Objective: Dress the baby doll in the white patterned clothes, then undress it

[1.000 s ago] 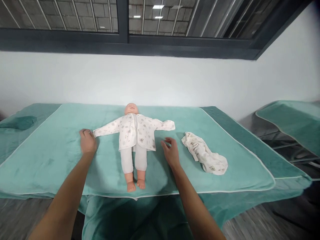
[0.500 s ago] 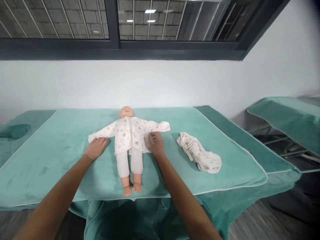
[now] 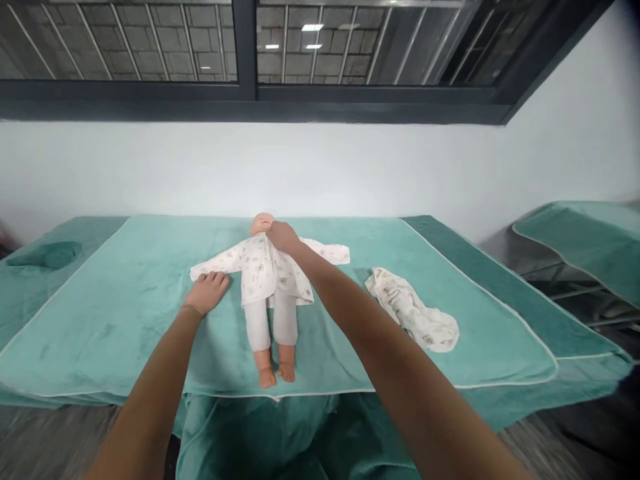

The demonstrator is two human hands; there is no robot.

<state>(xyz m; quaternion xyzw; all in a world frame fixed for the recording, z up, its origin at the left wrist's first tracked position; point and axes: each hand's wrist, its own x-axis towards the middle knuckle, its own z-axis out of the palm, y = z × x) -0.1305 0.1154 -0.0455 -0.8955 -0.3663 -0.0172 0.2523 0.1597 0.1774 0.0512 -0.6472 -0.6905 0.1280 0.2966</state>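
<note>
A baby doll point(image 3: 263, 223) lies on its back on the green bed cover, head toward the wall. It wears white trousers point(image 3: 285, 321) and a white printed baby jacket point(image 3: 257, 270), its sleeves spread to both sides. My right hand point(image 3: 283, 237) is closed at the jacket's neckline, just below the doll's chin; its fingertips are partly hidden, and my forearm crosses over one sleeve. Beside the other sleeve's cuff, my left hand point(image 3: 208, 293) rests flat on the cover, fingers out and holding nothing.
A crumpled white printed cloth point(image 3: 415, 313) lies to the right of the doll on the green bed cover point(image 3: 345, 353). Behind stand a white wall point(image 3: 320, 167) and a dark window frame point(image 3: 370, 103). Another green-covered bed point(image 3: 590, 233) is at far right.
My right hand has moved from the jacket's side edge up to its neckline. My left hand stays flat by the sleeve cuff. The camera view has shifted slightly left.
</note>
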